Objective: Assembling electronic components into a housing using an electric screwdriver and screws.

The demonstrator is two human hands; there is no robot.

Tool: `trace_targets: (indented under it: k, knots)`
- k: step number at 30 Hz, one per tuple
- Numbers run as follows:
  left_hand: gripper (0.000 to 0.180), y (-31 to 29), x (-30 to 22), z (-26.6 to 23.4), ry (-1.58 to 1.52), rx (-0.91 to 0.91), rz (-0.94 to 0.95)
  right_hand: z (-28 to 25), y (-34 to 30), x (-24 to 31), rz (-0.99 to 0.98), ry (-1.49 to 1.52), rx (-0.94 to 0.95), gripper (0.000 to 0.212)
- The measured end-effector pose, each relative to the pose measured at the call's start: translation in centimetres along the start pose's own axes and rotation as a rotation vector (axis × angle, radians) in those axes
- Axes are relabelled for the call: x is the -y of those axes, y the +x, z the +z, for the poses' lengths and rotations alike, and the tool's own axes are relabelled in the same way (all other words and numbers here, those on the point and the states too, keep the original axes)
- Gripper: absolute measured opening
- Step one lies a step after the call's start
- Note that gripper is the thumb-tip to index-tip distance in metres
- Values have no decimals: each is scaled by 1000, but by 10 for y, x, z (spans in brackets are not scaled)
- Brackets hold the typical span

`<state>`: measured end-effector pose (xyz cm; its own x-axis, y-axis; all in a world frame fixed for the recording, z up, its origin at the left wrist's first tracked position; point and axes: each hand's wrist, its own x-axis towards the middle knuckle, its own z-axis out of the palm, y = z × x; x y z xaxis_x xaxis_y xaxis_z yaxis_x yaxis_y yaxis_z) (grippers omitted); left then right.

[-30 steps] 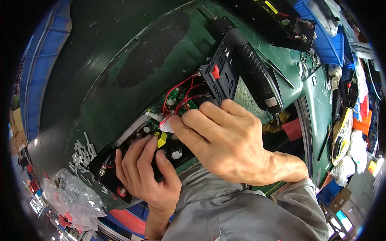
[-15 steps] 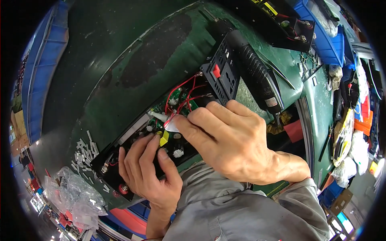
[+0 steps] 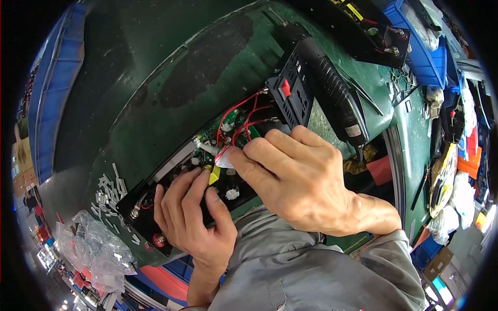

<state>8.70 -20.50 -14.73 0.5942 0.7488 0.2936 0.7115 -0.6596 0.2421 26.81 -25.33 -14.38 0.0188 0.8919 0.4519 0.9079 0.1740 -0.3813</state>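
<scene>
— Where is the white tube with a tapered nozzle (image 3: 209, 149)?
— Over the green circuit board (image 3: 212, 136) in the long black case (image 3: 149, 223); the right hand (image 3: 301, 186) pinches it, its thumb hidden.
— And the left hand (image 3: 194, 223)?
— It rests there, beside the small yellow block (image 3: 214, 175), fingers close together, thumb apart.

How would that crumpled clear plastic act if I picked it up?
The clear plastic would probably flop, since it's crumpled and creased. It's likely light, because it looks thin and see-through. Its shiny surface might feel a bit slippery.
</scene>
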Motion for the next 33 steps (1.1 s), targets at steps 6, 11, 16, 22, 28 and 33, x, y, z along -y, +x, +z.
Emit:
trace_targets:
  k: [6,11,16,22,28,33]
  knots:
    - [20,0,2,-1,-3,-8,-4,3,1,0,-1,57,-28,37]
    - [22,2,1,-9,-43,-20,4,-8,4,-3,44,162,-72,28]
    - [38,3,1,-62,-289,58,29,-42,-6,-16,273,416,-119,15]
    - [98,28,14,-86,-37,325,83,-83,-107,-66,849,405,-661,25]
    - [113,42,21,-69,-41,409,141,-131,-231,-118,1084,-84,-586,28]
    - [106,63,40,-74,-167,437,135,-145,-281,-150,1127,-272,-544,33]
